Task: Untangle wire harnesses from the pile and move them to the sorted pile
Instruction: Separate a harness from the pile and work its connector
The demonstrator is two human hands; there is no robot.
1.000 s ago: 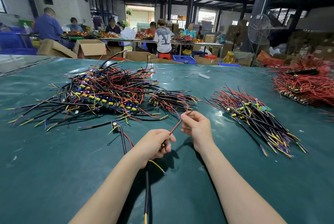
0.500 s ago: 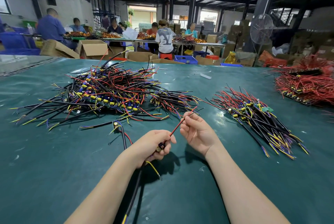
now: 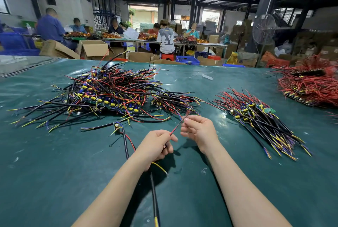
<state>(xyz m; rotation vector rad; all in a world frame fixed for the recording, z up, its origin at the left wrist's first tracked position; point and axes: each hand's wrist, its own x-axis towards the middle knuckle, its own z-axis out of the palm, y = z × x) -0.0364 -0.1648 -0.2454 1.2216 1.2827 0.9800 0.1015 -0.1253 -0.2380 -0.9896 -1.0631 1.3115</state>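
Grips harness (image 3: 153, 192) in curled left hand (image 3: 157, 146) | pinches its red wire (image 3: 176, 128) with right hand (image 3: 199, 131) | runs lower-left to upper-right | sorted pile (image 3: 256, 117) at frame right, nearer right hand

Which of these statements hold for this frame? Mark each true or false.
1. The left hand and right hand hold the same red wire. True.
2. The tangled pile lies right of the hands. False: it lies to their left; the sorted pile is on the right.
3. A loose harness lies on the table left of the left hand. True.
4. The table cover is red. False: it is dark green.
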